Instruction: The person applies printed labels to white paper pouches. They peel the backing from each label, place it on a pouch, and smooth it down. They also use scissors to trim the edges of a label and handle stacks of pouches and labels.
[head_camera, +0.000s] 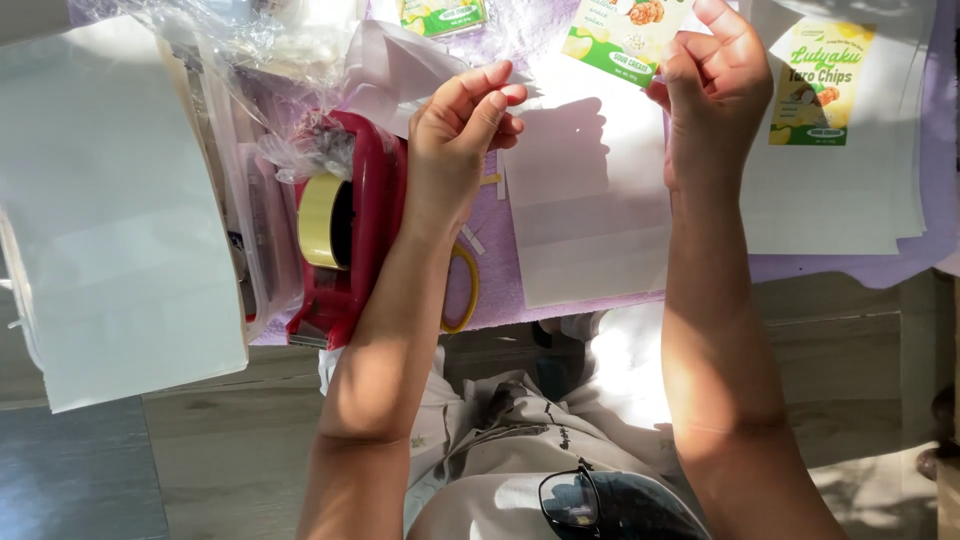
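Observation:
My right hand pinches the lower corner of a green and yellow snack label above a white paper bag lying flat on the purple cloth. My left hand hovers beside it, fingertips pressed together as if on a small strip of tape; the strip itself is too thin to make out. Just left of that hand stands a red tape dispenser with a yellowish roll of tape.
A stack of white bags with another snack label lies at right. A large white sheet and a clear plastic container are at left. Yellow-handled scissors lie under my left forearm. Sunglasses hang on my shirt.

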